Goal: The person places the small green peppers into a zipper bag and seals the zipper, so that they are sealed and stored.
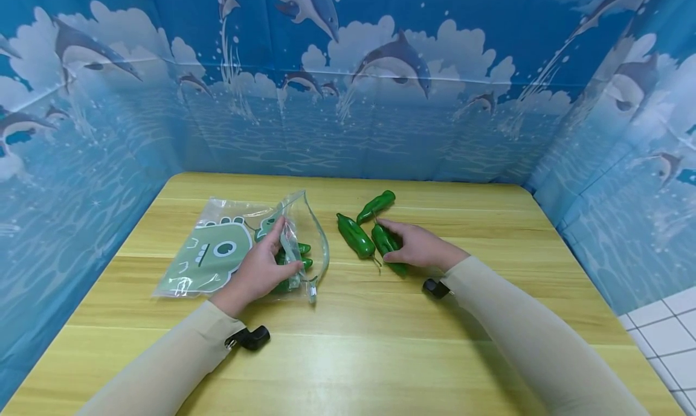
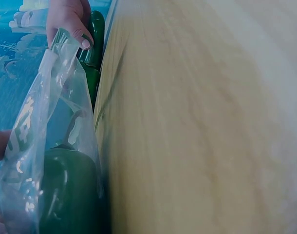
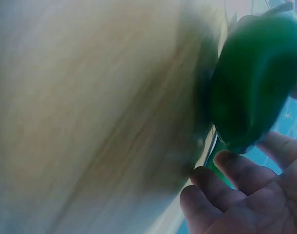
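1. Curtain (image 1: pixel 348 144), blue, printed with leaping dolphins, clouds and rippling water; hung at the back and along both sides.
2. Table (image 1: pixel 348 355), pale yellow wood grain, far corners rounded.
3. Sleeves (image 1: pixel 522 331), beige, one pair, reaching in from the near side.
4. Clear bag (image 1: pixel 209 274), printed with a one-eyed green monster; lying on the left half of the table, mouth parted toward the right.
5. Left hand (image 1: pixel 258 275), set against the bag near its mouth; thumb and forefinger extended and spread apart, remaining fingers obscured.
6. Right hand (image 1: pixel 415 245), right of the bag; thumb and fingers grasping the near pepper (image 1: pixel 387 247) from either side.
7. Middle pepper (image 1: pixel 356 236), green, glossy, stem toward the near side; loose on the table, just beside the grasped one.
8. Far pepper (image 1: pixel 376 206), green, loose, lying beyond those two.
9. Bagged peppers (image 1: pixel 307 262), green, partly seen through plastic; two tips show near the mouth, total cannot be told.
10. Wrist devices (image 1: pixel 260 337), black, one at each cuff.
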### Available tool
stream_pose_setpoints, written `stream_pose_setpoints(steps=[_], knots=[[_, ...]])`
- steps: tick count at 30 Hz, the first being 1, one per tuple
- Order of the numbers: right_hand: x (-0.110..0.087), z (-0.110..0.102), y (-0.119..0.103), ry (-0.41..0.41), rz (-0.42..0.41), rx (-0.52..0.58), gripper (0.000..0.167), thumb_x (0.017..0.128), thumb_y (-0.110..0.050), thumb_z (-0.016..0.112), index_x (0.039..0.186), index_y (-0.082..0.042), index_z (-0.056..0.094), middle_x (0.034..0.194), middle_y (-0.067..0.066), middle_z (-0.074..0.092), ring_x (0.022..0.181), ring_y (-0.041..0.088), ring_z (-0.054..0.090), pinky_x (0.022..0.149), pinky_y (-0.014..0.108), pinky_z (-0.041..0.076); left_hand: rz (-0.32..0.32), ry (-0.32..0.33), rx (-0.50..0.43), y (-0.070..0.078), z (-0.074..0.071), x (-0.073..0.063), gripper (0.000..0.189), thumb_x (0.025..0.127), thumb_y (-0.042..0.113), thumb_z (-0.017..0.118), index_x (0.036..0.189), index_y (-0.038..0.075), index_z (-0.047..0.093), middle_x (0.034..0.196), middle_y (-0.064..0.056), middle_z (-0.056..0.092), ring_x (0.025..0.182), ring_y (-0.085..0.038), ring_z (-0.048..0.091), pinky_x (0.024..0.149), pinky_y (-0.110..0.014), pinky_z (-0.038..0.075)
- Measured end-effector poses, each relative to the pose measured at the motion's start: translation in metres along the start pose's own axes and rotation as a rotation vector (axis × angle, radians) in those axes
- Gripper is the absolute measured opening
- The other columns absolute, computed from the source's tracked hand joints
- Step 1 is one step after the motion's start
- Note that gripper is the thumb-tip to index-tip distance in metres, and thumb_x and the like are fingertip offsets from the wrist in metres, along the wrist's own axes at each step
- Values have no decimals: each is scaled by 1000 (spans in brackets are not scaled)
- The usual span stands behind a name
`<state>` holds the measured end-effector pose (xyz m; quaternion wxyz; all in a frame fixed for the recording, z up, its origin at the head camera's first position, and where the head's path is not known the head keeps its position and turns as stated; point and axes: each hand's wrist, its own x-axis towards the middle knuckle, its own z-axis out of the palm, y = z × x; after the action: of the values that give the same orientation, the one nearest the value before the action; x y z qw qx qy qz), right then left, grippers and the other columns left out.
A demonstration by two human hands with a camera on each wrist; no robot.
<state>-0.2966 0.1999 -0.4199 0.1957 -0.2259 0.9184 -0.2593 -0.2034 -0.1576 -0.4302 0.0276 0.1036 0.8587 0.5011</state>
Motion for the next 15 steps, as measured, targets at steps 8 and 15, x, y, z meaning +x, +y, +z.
stream_pose_setpoints(steps=[8, 15], knots=[[-2, -3, 2, 11, 33, -57, 83, 100, -21, 73, 169, -25, 27, 170, 18, 35, 151, 41, 42, 117, 57, 43, -11, -7, -16, 0, 0, 0, 112, 93, 24, 80, 171, 26, 0, 176, -6, 16, 158, -33, 32, 113, -50, 46], [-4, -9, 8, -11, 32, -121, 83, 102, -20, 72, 170, -27, 25, 164, 26, 38, 146, 45, 46, 114, 59, 45, -15, -8, -23, -1, -1, 1, 112, 93, 25, 81, 171, 25, 0, 175, -9, 19, 158, -32, 31, 114, -50, 46]])
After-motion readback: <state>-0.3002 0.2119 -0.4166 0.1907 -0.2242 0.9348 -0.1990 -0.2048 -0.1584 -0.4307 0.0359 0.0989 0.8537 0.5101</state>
